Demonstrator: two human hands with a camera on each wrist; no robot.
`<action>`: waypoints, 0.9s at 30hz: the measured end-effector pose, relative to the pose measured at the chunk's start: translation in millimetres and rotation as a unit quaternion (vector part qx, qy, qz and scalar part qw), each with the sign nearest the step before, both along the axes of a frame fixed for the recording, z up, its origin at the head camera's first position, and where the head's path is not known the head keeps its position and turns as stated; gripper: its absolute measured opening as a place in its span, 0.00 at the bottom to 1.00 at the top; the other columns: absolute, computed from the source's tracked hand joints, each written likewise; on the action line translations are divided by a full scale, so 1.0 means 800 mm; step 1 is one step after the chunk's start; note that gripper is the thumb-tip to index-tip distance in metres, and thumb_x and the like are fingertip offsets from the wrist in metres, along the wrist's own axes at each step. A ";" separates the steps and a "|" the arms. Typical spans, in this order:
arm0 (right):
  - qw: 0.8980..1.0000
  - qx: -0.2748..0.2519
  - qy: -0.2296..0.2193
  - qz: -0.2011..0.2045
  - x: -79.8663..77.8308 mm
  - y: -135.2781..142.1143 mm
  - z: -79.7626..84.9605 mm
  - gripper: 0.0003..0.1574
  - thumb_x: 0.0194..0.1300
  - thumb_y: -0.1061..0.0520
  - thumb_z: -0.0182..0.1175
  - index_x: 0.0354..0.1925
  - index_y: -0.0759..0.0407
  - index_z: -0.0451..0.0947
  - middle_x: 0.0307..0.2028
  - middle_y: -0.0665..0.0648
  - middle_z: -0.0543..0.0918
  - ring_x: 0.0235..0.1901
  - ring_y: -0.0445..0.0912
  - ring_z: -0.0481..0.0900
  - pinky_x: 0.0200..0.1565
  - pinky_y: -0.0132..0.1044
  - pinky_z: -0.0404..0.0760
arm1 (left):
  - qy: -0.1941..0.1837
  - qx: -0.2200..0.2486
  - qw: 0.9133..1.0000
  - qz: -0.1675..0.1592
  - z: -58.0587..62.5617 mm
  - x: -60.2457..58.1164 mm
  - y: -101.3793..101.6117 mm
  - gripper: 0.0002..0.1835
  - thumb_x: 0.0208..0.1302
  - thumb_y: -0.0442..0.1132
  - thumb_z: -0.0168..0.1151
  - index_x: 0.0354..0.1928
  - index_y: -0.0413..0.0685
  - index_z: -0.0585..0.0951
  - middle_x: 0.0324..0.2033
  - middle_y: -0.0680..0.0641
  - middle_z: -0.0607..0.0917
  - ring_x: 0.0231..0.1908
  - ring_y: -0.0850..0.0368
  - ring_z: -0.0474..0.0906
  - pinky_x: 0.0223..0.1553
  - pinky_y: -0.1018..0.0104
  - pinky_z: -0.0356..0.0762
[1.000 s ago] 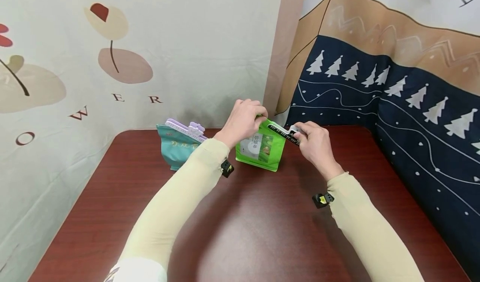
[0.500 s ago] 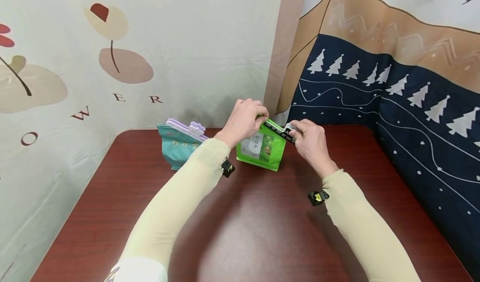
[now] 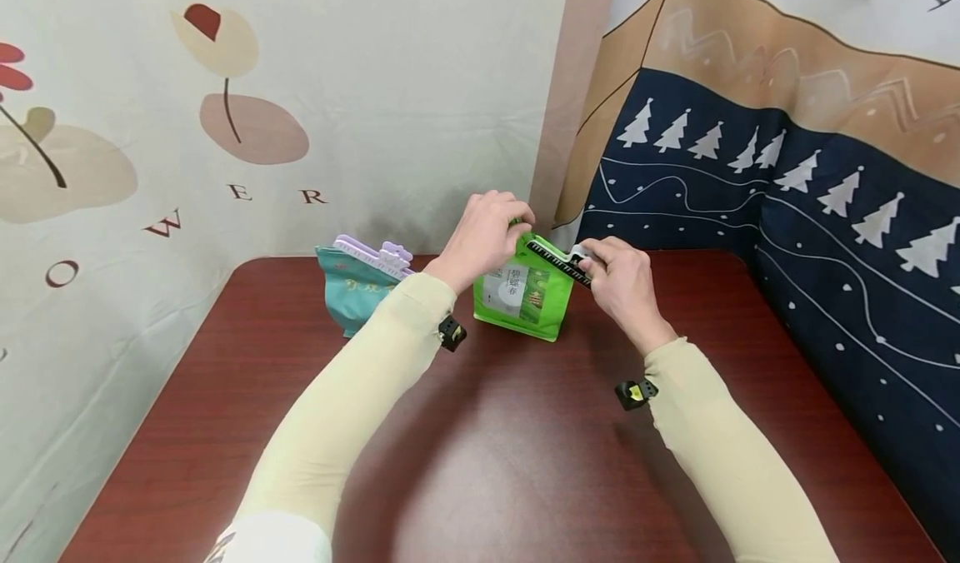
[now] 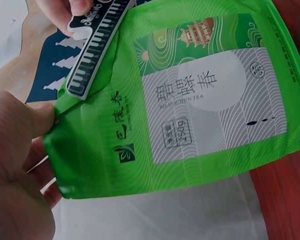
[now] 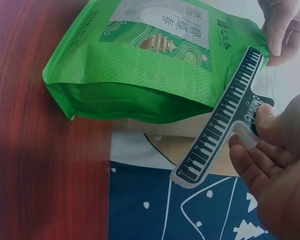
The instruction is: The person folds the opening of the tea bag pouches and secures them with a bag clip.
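A green tea bag [image 3: 553, 301] stands upright near the back of the table. My left hand [image 3: 487, 234] pinches its top edge near one corner, thumb on the printed side in the left wrist view. My right hand [image 3: 624, 284] grips the handles of a long black bag clip [image 5: 219, 120] printed with white piano keys. The clip lies slanted along the bag's folded top, from beside my left fingers out past the other side edge. In the right wrist view, my right thumb [image 5: 267, 122] presses the black handle and the fingers curl behind it.
Left of the green bag, a teal bag [image 3: 352, 296] stands with a purple clip [image 3: 393, 259] along its top, partly behind my left forearm. The reddish-brown table [image 3: 525, 463] reaches back to a pale printed curtain [image 3: 412, 130] and a navy tree-patterned cloth [image 3: 675, 188].
My right hand has moved a little to the left, bringing the piano-key clip further across the green bag's top. My left hand keeps its hold on the corner.
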State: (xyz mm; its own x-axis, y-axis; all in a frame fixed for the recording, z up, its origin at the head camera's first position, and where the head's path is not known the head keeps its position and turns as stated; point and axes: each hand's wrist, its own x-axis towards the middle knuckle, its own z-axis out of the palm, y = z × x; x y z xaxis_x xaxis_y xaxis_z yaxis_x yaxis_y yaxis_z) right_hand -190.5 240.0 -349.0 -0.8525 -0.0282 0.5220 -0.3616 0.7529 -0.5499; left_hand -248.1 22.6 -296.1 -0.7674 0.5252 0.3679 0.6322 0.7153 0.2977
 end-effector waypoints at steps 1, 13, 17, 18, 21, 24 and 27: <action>1.000 -0.001 0.000 0.000 0.000 0.000 0.000 0.13 0.64 0.68 0.69 0.48 0.67 0.88 0.41 0.65 0.87 0.40 0.60 0.85 0.45 0.54 0.81 | 0.002 0.003 1.000 0.004 0.001 0.000 -0.001 0.07 0.75 0.38 0.62 0.44 0.51 0.89 0.42 0.51 0.86 0.48 0.50 0.77 0.59 0.51 0.68; 1.000 -0.023 -0.001 -0.001 -0.002 -0.002 0.001 0.12 0.63 0.69 0.69 0.46 0.66 0.89 0.39 0.64 0.88 0.38 0.59 0.84 0.43 0.52 0.81 | -0.010 0.035 0.999 0.030 0.000 0.000 -0.006 0.07 0.74 0.41 0.63 0.42 0.51 0.90 0.38 0.50 0.85 0.45 0.50 0.75 0.52 0.50 0.67; 1.000 -0.030 -0.002 -0.003 -0.003 -0.005 0.002 0.12 0.63 0.68 0.69 0.46 0.67 0.88 0.39 0.64 0.88 0.37 0.58 0.84 0.41 0.51 0.80 | -0.009 0.034 0.999 0.031 -0.001 -0.001 -0.006 0.08 0.74 0.41 0.63 0.42 0.51 0.90 0.37 0.51 0.85 0.44 0.50 0.75 0.51 0.51 0.67; 0.999 -0.031 -0.003 -0.004 -0.002 -0.006 0.003 0.12 0.63 0.68 0.69 0.46 0.67 0.88 0.39 0.64 0.88 0.37 0.58 0.84 0.41 0.51 0.80 | -0.010 0.034 0.999 0.032 -0.001 -0.001 -0.006 0.08 0.74 0.41 0.63 0.42 0.51 0.90 0.37 0.51 0.85 0.44 0.50 0.75 0.51 0.51 0.67; 0.999 -0.033 -0.005 -0.004 -0.003 -0.008 0.003 0.12 0.64 0.68 0.68 0.47 0.67 0.88 0.40 0.64 0.87 0.37 0.59 0.84 0.41 0.51 0.81 | -0.010 0.035 0.999 0.031 -0.001 -0.001 -0.006 0.08 0.74 0.41 0.63 0.42 0.50 0.90 0.38 0.51 0.86 0.44 0.50 0.75 0.52 0.51 0.67; 0.999 -0.031 -0.005 -0.004 -0.004 -0.010 0.004 0.12 0.64 0.68 0.68 0.47 0.67 0.88 0.40 0.65 0.87 0.37 0.59 0.84 0.42 0.51 0.81 | -0.010 0.037 0.999 0.030 -0.001 0.000 -0.006 0.08 0.74 0.41 0.64 0.43 0.50 0.91 0.38 0.51 0.86 0.44 0.50 0.75 0.52 0.51 0.67; 0.999 -0.032 -0.005 -0.004 -0.004 -0.012 0.005 0.12 0.65 0.68 0.68 0.47 0.67 0.88 0.40 0.65 0.87 0.38 0.59 0.84 0.42 0.52 0.82 | -0.009 0.039 0.999 0.028 -0.001 0.001 -0.006 0.08 0.73 0.41 0.64 0.43 0.50 0.91 0.39 0.51 0.87 0.44 0.50 0.75 0.51 0.52 0.67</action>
